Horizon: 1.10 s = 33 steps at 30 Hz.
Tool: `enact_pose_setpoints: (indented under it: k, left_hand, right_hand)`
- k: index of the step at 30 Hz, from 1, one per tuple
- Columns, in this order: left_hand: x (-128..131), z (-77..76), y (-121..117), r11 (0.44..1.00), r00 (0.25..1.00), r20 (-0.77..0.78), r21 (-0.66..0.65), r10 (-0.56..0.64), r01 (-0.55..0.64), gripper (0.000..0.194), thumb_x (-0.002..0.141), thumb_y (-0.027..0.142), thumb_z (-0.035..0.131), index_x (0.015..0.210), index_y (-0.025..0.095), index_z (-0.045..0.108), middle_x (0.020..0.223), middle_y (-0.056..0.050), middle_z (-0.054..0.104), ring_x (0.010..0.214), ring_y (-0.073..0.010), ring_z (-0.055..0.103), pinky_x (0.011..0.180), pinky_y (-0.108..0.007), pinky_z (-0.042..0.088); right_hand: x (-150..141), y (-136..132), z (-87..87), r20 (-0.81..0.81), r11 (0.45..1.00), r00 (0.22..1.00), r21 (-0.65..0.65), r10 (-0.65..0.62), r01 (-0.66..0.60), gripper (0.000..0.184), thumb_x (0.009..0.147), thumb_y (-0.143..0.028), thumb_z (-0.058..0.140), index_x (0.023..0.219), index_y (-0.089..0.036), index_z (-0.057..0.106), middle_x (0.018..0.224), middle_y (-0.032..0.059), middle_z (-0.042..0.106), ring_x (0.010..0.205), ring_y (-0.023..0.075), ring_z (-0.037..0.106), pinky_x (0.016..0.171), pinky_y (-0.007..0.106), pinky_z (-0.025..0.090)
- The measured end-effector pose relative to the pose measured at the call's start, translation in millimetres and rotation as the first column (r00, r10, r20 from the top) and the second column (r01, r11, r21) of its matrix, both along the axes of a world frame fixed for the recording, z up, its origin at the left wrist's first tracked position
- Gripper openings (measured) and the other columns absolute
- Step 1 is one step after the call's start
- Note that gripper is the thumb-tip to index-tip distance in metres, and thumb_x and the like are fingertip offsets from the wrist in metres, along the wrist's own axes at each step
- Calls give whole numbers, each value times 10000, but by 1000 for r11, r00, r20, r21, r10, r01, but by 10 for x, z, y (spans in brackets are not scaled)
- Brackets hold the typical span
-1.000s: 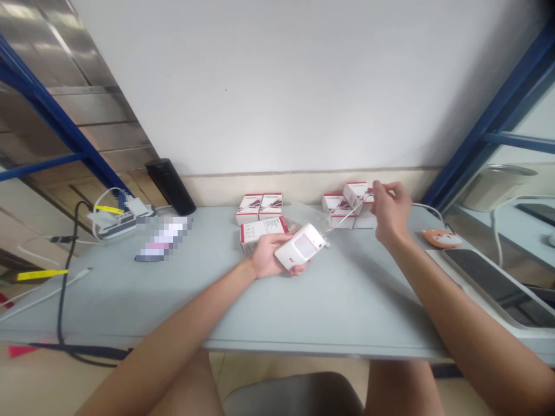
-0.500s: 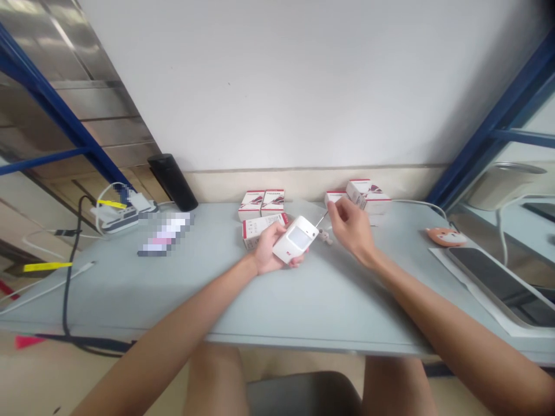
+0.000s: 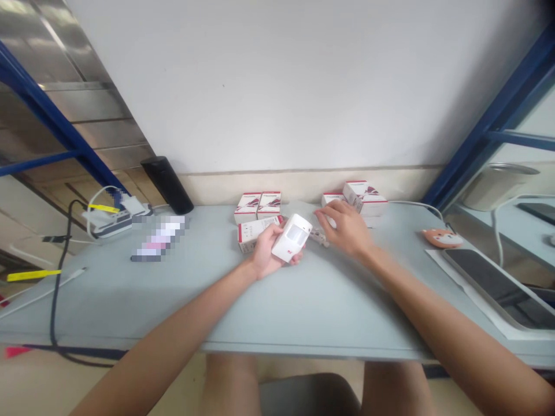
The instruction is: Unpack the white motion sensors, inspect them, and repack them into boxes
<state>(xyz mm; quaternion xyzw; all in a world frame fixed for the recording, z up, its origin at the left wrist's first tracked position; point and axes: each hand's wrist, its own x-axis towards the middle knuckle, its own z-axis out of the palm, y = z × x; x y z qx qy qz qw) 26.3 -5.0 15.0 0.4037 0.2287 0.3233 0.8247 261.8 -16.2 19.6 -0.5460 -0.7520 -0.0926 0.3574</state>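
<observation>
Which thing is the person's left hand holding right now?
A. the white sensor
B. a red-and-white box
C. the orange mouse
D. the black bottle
A. The left hand is wrapped around the white sensor.

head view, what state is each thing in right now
left hand: curled around the sensor
white motion sensor: held, lens side up
right hand: open, palm down
top white box: tilted on the pile
tablet: lying flat, screen dark
</observation>
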Motion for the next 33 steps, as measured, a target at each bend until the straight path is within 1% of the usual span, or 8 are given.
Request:
enact_pose_setpoints:
  k: [4, 6, 8, 12, 15, 17, 24, 33]
  left_hand:
    - [25, 18, -20, 996, 995, 42, 35, 86, -87, 343, 824, 372, 552, 1112, 186, 583, 891, -107, 701, 597, -233, 633, 563, -324, 466]
    - [33, 42, -35, 993, 993, 59, 53, 100, -103, 347, 828, 370, 549, 1117, 184, 592, 895, -111, 705, 598, -236, 636, 560, -328, 469]
    - [34, 75, -48, 992, 993, 72, 72, 96, -101, 352, 836, 373, 543, 1112, 167, 614, 900, -124, 710, 601, -236, 638, 566, -335, 476]
    - [11, 136, -48, 989, 990, 78, 77, 119, -125, 366, 846, 383, 533, 1079, 127, 649, 887, -149, 716, 604, -245, 637, 566, -349, 485]
    - [-13, 158, -34, 988, 986, 82, 45, 143, -146, 361, 841, 384, 539, 1072, 130, 652, 888, -156, 722, 594, -242, 626, 562, -353, 485]
    - [-21, 162, -35, 989, 986, 87, 21, 144, -147, 352, 842, 381, 539, 1068, 136, 652, 890, -154, 722, 591, -241, 624, 565, -352, 481]
    - [5, 129, -101, 996, 993, 83, -54, 79, -75, 380, 852, 396, 543, 1067, 114, 678, 906, -161, 715, 614, -238, 626, 585, -348, 463]
    - [29, 59, -138, 996, 998, 58, -78, -33, 38, 361, 880, 421, 507, 1066, 146, 648, 883, -148, 714, 614, -249, 635, 617, -352, 450]
  right_hand:
    - [38, 28, -57, 112, 997, 992, 50, -61, 55, 427, 1021, -409, 572, 1409, -254, 661, 1340, 148, 666, 1253, 370, 587, 1074, 546, 478]
    - [46, 43, -104, 147, 997, 987, 35, -71, 66, 490, 992, -383, 620, 1458, -233, 620, 1419, 161, 641, 1358, 394, 529, 1133, 579, 439]
    - [69, 73, -136, 156, 998, 986, 19, -55, 52, 462, 976, -316, 627, 1426, -216, 644, 1374, 157, 684, 1395, 400, 510, 1164, 594, 413]
    - [170, 140, -82, -34, 999, 999, 31, -29, 30, 347, 955, -181, 558, 1244, -251, 736, 1183, 111, 766, 1244, 354, 627, 1088, 552, 481]
    - [283, 149, 54, -244, 995, 969, 71, -45, 64, 369, 929, -156, 541, 1229, -264, 729, 1220, 99, 759, 1171, 327, 670, 1006, 506, 529]
    - [361, 130, 150, -313, 991, 949, 102, -50, 85, 385, 916, -145, 536, 1227, -273, 723, 1232, 88, 758, 1193, 320, 668, 1007, 497, 526]
    - [483, 81, 312, -421, 983, 907, 178, 29, 51, 386, 862, -102, 510, 1105, -286, 746, 1101, 59, 757, 1062, 263, 706, 923, 416, 535]
    - [428, 75, 238, -486, 996, 873, 89, 45, -2, 484, 712, -47, 470, 1020, -285, 758, 1010, 19, 762, 978, 243, 706, 878, 379, 512]
